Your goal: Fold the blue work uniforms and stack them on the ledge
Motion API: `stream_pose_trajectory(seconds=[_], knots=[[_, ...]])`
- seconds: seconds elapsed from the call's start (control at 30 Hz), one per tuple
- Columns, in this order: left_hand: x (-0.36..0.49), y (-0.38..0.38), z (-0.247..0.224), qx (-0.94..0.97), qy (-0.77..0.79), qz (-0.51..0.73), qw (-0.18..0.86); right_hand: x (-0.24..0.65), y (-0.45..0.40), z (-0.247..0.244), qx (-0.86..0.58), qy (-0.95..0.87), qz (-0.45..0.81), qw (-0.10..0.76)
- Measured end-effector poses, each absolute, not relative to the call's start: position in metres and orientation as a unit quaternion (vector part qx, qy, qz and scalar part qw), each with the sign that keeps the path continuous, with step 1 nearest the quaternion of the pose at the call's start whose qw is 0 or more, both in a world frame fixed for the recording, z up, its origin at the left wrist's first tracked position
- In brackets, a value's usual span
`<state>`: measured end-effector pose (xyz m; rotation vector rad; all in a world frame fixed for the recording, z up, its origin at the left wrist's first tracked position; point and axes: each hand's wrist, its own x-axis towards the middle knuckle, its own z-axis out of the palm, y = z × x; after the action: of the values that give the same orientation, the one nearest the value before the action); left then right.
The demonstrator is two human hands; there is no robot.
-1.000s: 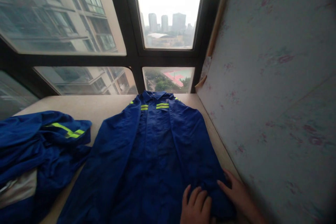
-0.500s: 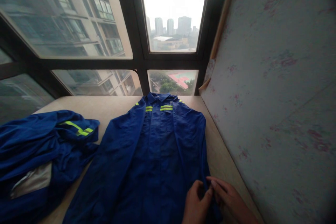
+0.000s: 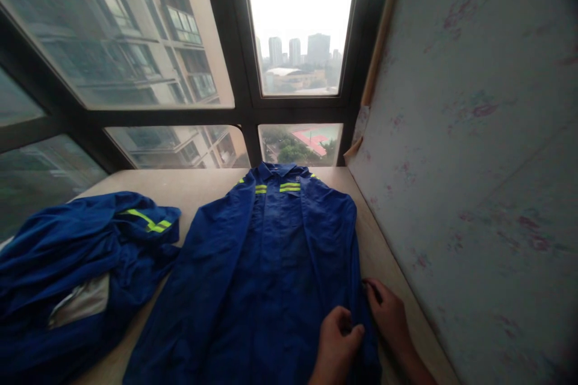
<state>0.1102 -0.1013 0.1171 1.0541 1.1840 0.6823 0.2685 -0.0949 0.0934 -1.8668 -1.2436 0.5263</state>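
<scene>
A blue jacket of smooth woven cloth lies front up on the pale, flat ledge, its pointed collar at the far end and flat yellow strips across the chest. The left hand, fingers curled, is over its right side; the right hand bends at the sleeve's outer edge. I cannot tell whether either grips cloth. Left of it, a crumpled blue garment shows a beige patch. Beyond stand dark window bars and flowered wallpaper.
</scene>
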Motion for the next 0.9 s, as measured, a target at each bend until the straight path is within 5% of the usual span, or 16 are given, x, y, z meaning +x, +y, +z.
stream_pose_trajectory(seconds=[0.6,0.9], knots=[[0.113,-0.103,0.096,0.477,0.544,0.260,0.639,0.276,-0.099,0.075,-0.765,-0.454,0.201,0.409],[0.113,-0.102,0.098,0.442,0.529,0.256,0.678,0.296,-0.024,0.098,-0.696,-0.412,0.354,0.469]])
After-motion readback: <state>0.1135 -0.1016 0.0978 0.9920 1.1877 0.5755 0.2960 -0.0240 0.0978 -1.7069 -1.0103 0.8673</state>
